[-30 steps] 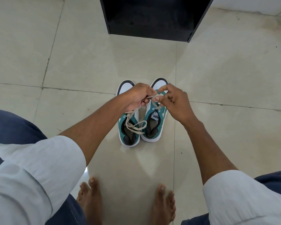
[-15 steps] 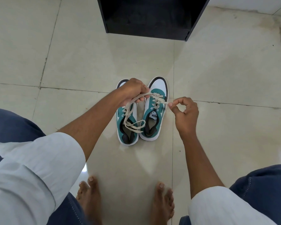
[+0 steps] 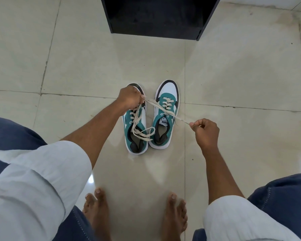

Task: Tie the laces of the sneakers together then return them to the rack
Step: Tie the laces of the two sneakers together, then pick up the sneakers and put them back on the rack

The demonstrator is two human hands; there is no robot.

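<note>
Two teal-and-white sneakers (image 3: 150, 117) side by side on pale tiled floor (image 3: 233, 75), toes toward black rack (image 3: 156, 16). Left hand (image 3: 129, 98) closed on laces (image 3: 161, 110) above left shoe's toe. Right hand (image 3: 206, 130) pinches lace end, well right of the pair; strand taut between hands. Loose loop lies across both shoe openings.

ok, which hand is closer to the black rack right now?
Left. The left hand is over the toe of the left sneaker, nearer the rack. The right hand is lower right, beside the right sneaker, pulling a lace.
</note>
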